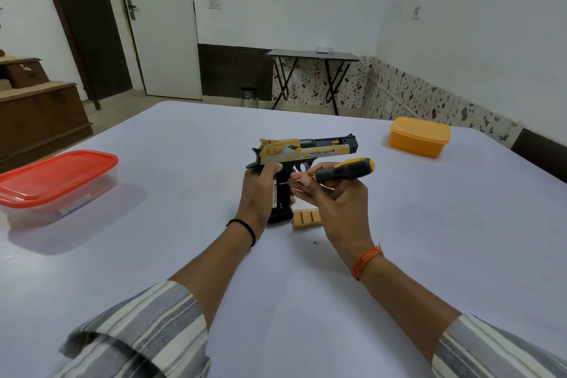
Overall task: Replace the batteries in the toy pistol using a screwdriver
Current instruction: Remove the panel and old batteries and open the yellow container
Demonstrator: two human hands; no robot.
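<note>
The gold and black toy pistol (310, 151) stands upright on its grip at the middle of the table, barrel pointing right. My left hand (257, 193) grips its handle from the left, where a white-labelled battery (274, 197) shows in the open side. My right hand (333, 193) holds a black and yellow screwdriver (343, 169), its thin shaft pointing left at the grip. A tan grip cover (307, 218) lies on the table just below the pistol. A tiny dark screw (315, 243) lies nearer me.
A clear box with a red lid (56, 176) sits at the left of the white table (429, 255). An orange lidded box (419, 136) sits at the far right. A folding table and a door stand behind.
</note>
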